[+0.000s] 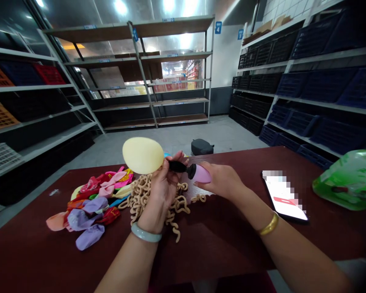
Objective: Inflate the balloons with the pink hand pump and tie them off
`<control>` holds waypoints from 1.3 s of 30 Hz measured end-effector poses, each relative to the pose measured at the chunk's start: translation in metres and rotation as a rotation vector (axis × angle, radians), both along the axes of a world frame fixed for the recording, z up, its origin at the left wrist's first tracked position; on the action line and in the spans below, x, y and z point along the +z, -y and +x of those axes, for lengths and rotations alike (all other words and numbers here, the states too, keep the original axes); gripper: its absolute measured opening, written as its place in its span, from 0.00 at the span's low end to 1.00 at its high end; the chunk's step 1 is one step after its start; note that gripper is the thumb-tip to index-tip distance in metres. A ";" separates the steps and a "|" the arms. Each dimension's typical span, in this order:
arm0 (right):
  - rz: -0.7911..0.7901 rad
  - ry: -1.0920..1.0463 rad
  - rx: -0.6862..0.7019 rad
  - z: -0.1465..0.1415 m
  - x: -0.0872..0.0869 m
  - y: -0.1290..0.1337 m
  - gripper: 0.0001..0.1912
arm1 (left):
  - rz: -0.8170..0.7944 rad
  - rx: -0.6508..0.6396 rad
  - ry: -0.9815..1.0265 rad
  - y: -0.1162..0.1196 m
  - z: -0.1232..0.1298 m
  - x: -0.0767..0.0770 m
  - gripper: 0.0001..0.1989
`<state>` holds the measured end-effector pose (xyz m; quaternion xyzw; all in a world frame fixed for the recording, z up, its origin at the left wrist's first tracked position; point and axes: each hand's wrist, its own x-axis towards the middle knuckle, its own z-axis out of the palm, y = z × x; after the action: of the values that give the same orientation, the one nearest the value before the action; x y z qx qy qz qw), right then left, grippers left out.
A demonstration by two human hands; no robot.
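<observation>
A pale yellow balloon, partly inflated, points up and left from my left hand. The fingers of that hand pinch its neck at the black nozzle of a small hand pump. My right hand is wrapped round the pump's pinkish-purple body. Beneath my left hand lies a pile of beige curly pieces. Left of the pile, limp balloons in purple, red, pink, orange and other colours are heaped on the dark red table.
A phone with a lit screen lies to the right, near a green plastic bag. Beyond the table, a dark object stands near the floor. Metal shelves and racks of crates surround the area.
</observation>
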<state>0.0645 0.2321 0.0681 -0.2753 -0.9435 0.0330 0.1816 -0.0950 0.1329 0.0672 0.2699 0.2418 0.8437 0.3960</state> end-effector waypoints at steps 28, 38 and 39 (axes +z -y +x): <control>-0.312 0.036 0.126 -0.012 -0.011 0.016 0.24 | 0.122 0.276 0.084 -0.004 0.001 -0.003 0.09; -0.262 0.063 0.098 -0.018 -0.012 0.022 0.25 | 0.074 0.353 0.104 0.007 -0.025 0.006 0.08; -0.256 0.084 0.103 -0.016 -0.011 0.019 0.24 | 0.066 0.386 0.109 0.011 -0.036 0.008 0.08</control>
<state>0.0483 0.2126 0.0570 -0.2486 -0.9512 0.1509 0.1033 -0.1311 0.1223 0.0754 0.1852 0.2396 0.9248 0.2304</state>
